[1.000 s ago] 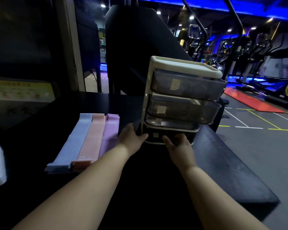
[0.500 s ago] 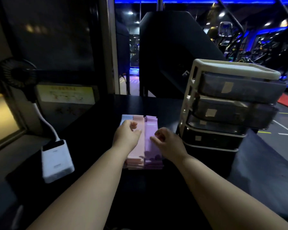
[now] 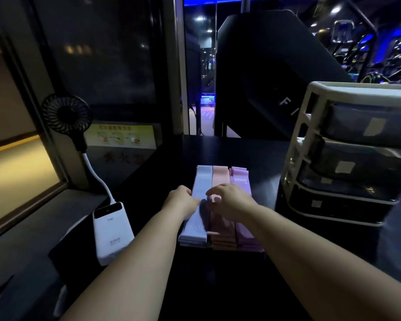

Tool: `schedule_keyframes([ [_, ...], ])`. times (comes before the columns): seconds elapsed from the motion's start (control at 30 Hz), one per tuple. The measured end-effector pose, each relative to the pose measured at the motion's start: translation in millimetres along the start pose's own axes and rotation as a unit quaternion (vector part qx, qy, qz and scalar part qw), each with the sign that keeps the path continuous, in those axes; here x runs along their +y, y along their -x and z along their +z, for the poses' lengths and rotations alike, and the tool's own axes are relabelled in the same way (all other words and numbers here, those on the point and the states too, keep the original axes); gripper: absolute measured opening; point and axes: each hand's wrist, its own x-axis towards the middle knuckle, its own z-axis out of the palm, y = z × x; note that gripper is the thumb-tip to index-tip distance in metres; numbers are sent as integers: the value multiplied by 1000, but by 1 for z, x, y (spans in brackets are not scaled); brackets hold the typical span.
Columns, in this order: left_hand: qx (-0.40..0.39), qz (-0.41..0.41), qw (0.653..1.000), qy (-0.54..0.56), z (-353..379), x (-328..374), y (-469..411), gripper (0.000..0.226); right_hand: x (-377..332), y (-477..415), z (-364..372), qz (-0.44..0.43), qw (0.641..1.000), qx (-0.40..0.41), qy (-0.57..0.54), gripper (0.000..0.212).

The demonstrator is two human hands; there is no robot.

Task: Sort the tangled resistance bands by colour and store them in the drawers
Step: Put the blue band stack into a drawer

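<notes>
Resistance bands of flat woven fabric lie in three neat stacks side by side on the black bench [image 3: 252, 156]: pale blue bands [image 3: 200, 181], peach-pink bands [image 3: 220, 174] and lilac bands [image 3: 240, 178]. The left hand [image 3: 181, 201] rests at the outer edge of the blue stack, its fingers [image 3: 187, 190] curled against that edge; whether they pinch a band cannot be told. The right hand [image 3: 233, 200] lies over the pink stack, its fingers [image 3: 214, 189] bent and reaching onto the blue one, loose, gripping nothing clearly. Beyond the right fingers, to their right, stands a cream-framed plastic drawer unit [image 3: 310, 126] with smoky translucent drawers, all closed. Left of the left fingers lies a white power bank [image 3: 112, 232] with a small black clip fan [image 3: 66, 115].
</notes>
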Motion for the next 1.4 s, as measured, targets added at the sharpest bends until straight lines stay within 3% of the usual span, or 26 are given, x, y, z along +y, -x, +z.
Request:
schedule_keyframes([
  [0.13, -12, -11, 999, -36, 3, -3, -5, 53, -4, -7, 6, 1, 999, -23, 38, 30],
  [0.23, -8, -13, 998, -55, 4, -2, -10, 46, -3, -9, 9, 2, 998, -49, 46, 40],
  [0.5, 3, -50, 995, -90, 5, 6, -22, 42, 0, -9, 15, 8, 999, -37, 32, 43],
  [0.7, 7, -72, 996, -45, 9, 7, -27, 36, 4, -7, 15, 18, 999, -35, 18, 49],
  [0.93, -11, -76, 997, 3, 13, 9, -24, 49, 5, -7, 14, 23, 999, -33, -2, 49],
  [1.33, 9, -45, 990, 132, 11, 5, -17, 33, 3, -6, 5, 27, 999, -39, -18, 43],
  [1.4, 14, -44, 983, 179, 9, 7, -15, 51, 2, -8, 4, 24, 999, -20, -35, 44],
])
